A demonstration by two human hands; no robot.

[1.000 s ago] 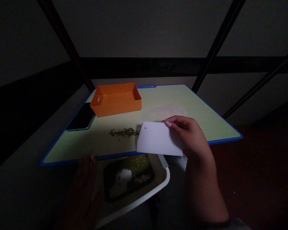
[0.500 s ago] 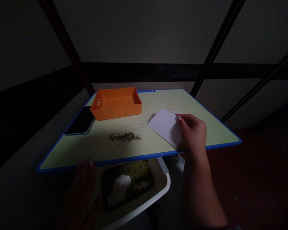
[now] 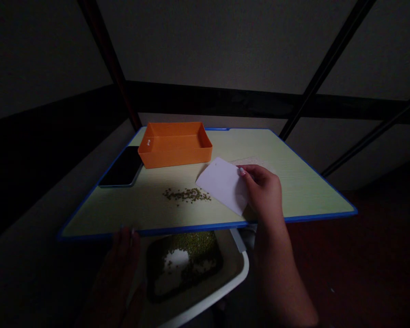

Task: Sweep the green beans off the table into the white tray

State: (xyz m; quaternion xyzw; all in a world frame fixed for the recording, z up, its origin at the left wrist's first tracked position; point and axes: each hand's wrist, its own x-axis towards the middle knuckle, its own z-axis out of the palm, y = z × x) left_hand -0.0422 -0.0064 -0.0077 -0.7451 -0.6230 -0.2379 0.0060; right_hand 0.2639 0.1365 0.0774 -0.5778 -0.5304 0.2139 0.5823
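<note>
My right hand pinches a flat white scraper with a small hole near one corner. The scraper leans over the table at a slant, its lower left edge close to a thin strip of small green-brown beans. Below the table's front edge, my left hand is in deep shadow. Its fingertips come up to the blue table edge, and the rim of a white tub runs between its fingers and thumb. Many green beans lie in that tub, around a bare white patch.
An orange open box stands at the back left of the pale table with its blue rim. A dark phone or tablet lies left of it. Behind my right hand is a faint speckled patch. Panelled walls rise behind.
My right hand has moved the scraper left across the table, nearer the strip of beans. The view has shifted slightly. My left hand stays at the table's front edge.
</note>
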